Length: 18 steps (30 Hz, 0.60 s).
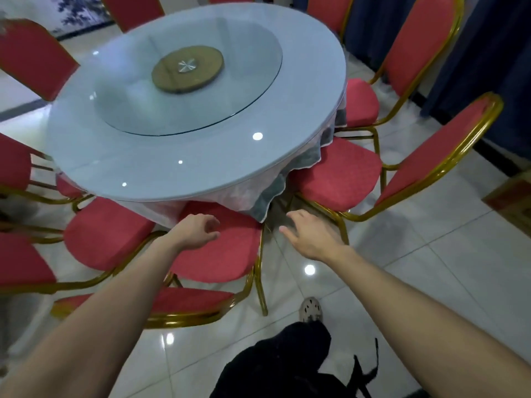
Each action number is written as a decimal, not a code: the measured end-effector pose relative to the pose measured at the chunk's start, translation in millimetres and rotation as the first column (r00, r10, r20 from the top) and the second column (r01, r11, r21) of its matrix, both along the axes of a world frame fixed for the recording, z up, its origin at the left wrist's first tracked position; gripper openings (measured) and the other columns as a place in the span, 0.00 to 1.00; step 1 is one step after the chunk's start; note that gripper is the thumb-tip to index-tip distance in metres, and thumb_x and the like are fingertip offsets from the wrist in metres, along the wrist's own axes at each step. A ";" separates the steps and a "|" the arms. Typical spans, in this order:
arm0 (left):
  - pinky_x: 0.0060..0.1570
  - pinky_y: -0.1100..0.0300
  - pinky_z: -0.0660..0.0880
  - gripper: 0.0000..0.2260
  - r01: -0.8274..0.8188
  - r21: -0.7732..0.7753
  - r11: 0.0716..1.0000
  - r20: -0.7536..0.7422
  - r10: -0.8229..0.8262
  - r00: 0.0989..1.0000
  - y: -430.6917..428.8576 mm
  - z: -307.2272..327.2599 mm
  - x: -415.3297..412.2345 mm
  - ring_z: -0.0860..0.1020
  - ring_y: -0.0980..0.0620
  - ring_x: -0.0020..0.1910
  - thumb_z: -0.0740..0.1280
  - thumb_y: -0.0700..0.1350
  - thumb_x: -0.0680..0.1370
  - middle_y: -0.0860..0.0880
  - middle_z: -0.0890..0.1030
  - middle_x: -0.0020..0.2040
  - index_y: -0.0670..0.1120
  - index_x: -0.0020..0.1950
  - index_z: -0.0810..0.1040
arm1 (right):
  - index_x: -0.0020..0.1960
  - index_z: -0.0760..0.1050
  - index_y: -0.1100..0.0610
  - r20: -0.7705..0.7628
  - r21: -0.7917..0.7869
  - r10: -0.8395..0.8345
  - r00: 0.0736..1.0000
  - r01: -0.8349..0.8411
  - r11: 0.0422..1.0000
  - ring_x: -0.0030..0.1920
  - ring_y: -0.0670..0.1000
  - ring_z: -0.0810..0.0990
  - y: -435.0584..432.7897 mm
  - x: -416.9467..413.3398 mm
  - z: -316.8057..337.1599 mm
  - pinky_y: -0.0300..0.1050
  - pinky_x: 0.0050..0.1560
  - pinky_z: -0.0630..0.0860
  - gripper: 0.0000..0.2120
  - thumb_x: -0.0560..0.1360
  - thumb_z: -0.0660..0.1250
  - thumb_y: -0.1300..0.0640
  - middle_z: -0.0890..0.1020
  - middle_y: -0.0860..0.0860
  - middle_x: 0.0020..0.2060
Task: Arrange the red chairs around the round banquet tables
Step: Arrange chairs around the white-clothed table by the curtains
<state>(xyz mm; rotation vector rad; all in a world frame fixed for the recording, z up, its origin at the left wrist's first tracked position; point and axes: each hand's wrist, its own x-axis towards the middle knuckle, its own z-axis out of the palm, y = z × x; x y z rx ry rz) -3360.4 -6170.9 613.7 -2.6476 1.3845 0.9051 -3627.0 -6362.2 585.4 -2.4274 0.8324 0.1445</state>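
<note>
A round banquet table (94, 156) with a glass turntable (244, 81) fills the upper middle. Red chairs with gold frames ring it. The nearest chair (227, 254) stands right below me, its seat tucked under the tablecloth. Another red chair (342, 173) stands to its right, with one more (362, 101) behind that. A chair (103, 234) stands on the left. My left hand (196, 229) hovers over the nearest seat with fingers loosely curled, holding nothing. My right hand (309, 232) hangs over the floor gap between two chairs, fingers relaxed.
Glossy white floor tiles (431, 277) stretch to the right. Dark blue curtains (494, 47) line the right wall. A wooden box corner (511, 196) sits at the right edge. My shoe (311, 308) and dark trousers (287, 363) show at the bottom.
</note>
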 end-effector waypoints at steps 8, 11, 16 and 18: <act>0.52 0.55 0.78 0.13 -0.032 0.033 0.999 0.048 0.030 0.998 187.4 13.6 49.6 0.85 0.50 0.53 0.68 0.55 0.85 0.52 0.88 0.56 0.52 0.63 0.86 | 0.74 0.73 0.54 0.054 0.133 0.026 0.998 -0.033 0.991 0.66 0.57 0.78 196.7 44.8 -8.2 0.56 0.67 0.75 0.30 0.86 0.53 0.34 0.78 0.53 0.67; 0.55 0.50 0.83 0.15 -0.259 0.004 0.966 -0.145 0.257 0.956 247.1 23.1 72.5 0.86 0.52 0.50 0.61 0.55 0.86 0.54 0.88 0.51 0.54 0.57 0.87 | 0.73 0.73 0.51 0.100 0.146 0.094 0.991 -0.108 0.983 0.61 0.53 0.79 263.8 60.4 0.6 0.56 0.65 0.76 0.36 0.83 0.49 0.26 0.79 0.49 0.64; 0.53 0.58 0.77 0.19 -0.103 0.056 0.993 -0.240 0.114 0.964 312.9 37.4 103.6 0.83 0.58 0.52 0.69 0.63 0.70 0.60 0.85 0.52 0.63 0.60 0.83 | 0.56 0.67 0.48 0.066 -0.083 0.059 0.996 -0.054 0.995 0.55 0.52 0.74 330.2 86.7 -2.5 0.56 0.61 0.73 0.30 0.80 0.48 0.22 0.76 0.47 0.53; 0.50 0.55 0.81 0.22 0.031 0.071 0.997 -0.145 -0.020 0.989 320.3 25.0 105.4 0.84 0.57 0.45 0.75 0.59 0.67 0.58 0.85 0.46 0.63 0.61 0.80 | 0.52 0.63 0.47 0.098 -0.175 -0.005 0.995 0.022 0.984 0.52 0.53 0.74 338.0 89.4 -4.9 0.56 0.57 0.74 0.26 0.81 0.49 0.24 0.75 0.47 0.50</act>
